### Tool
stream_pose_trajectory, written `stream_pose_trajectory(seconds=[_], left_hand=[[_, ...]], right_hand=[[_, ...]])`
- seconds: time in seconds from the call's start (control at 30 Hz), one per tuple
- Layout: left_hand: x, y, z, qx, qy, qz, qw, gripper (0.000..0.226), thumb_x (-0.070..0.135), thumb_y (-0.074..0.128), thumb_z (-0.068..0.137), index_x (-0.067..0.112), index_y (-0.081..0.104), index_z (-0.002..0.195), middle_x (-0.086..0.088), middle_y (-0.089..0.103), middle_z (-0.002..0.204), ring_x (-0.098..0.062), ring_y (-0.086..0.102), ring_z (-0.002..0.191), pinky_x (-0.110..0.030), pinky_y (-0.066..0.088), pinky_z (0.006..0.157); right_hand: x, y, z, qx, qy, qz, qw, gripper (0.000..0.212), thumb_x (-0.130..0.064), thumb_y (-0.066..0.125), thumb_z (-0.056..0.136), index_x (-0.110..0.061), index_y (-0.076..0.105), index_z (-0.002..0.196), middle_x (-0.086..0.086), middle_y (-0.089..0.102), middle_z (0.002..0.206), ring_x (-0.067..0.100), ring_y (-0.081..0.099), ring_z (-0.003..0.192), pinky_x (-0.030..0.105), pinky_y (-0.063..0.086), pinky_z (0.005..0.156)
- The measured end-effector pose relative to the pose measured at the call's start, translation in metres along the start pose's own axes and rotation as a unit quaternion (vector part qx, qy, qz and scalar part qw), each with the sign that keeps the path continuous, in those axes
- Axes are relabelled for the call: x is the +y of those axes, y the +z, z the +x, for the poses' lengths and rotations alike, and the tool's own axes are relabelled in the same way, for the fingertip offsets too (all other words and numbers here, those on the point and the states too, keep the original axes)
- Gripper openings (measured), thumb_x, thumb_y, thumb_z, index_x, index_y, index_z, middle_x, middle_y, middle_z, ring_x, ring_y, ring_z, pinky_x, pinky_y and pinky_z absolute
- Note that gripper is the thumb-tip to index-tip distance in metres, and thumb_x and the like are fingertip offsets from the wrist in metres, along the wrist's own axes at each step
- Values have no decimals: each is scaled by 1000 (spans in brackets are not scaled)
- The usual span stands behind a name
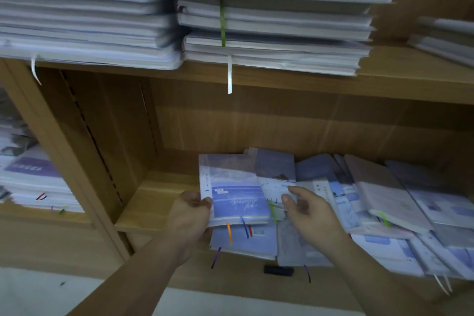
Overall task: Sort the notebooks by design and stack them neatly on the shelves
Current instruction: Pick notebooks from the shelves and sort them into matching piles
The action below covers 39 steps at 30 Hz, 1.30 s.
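A blue-and-white notebook (232, 190) lies on top of a small pile on the lower shelf (143, 202). My left hand (189, 215) grips its left front corner, thumb on the cover. My right hand (307, 210) hovers just right of it with relaxed, slightly curled fingers, its thumb near a snowy-cover notebook (275, 187); it holds nothing. More notebooks (384, 200) with blue and grey covers lie loosely fanned to the right. Coloured ribbon bookmarks hang from the front edges.
Two tall stacks of notebooks (277, 15) fill the upper shelf, spines and page edges facing me. Another stack (33, 182) sits in the left compartment behind a wooden divider (64, 151). A small black object (278, 270) is on the shelf front below the pile.
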State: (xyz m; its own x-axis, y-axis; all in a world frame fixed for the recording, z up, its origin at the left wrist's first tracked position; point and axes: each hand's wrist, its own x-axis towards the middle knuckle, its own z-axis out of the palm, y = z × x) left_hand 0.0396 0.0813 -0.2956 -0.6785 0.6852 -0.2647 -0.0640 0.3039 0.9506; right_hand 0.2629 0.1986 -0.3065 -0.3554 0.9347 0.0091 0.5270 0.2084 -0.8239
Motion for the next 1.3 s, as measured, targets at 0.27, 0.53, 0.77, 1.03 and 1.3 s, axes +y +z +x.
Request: stream_pose_trajectory(seconds=[0.27,0.53,0.77,1.03,1.3], left_hand=[[6,66,16,17,156,98,983,26,39,60,97,17,71,104,-1,71,79,-29,69,81,-32,50,68],[0,84,13,-11,166,347,923,47,61,48,91,35,60,129,-5,72,110,-33,61,110,-40,53,91],[17,67,3,-63,-4,67,996,24,19,82,82,25,59,82,8,70,88,-13,66,78,-29,56,73],[18,43,-11,-157,-43,115,980,40,29,82,73,17,60,103,-7,72,98,-20,69,77,-27,50,55],[0,33,-32,-190,5,97,977,38,36,68,90,32,51,124,7,67,121,-13,67,107,-39,56,96]], right_hand=[[4,-6,1,4,6,-7,1000,55,-44,65,94,-21,57,143,2,67,122,6,60,105,3,41,77],[7,6,13,17,4,-52,998,62,-50,66,92,-19,54,144,-1,53,148,19,47,137,27,38,107],[2,7,17,32,21,-97,995,56,-56,67,88,-29,59,136,-4,61,137,22,53,129,37,46,105],[5,-6,7,-88,26,-69,993,72,-61,71,83,-33,50,146,-12,49,149,11,48,136,27,43,107],[-11,-7,-8,-143,9,-97,985,69,-55,62,93,-38,36,155,-12,36,160,12,37,145,24,38,110]])
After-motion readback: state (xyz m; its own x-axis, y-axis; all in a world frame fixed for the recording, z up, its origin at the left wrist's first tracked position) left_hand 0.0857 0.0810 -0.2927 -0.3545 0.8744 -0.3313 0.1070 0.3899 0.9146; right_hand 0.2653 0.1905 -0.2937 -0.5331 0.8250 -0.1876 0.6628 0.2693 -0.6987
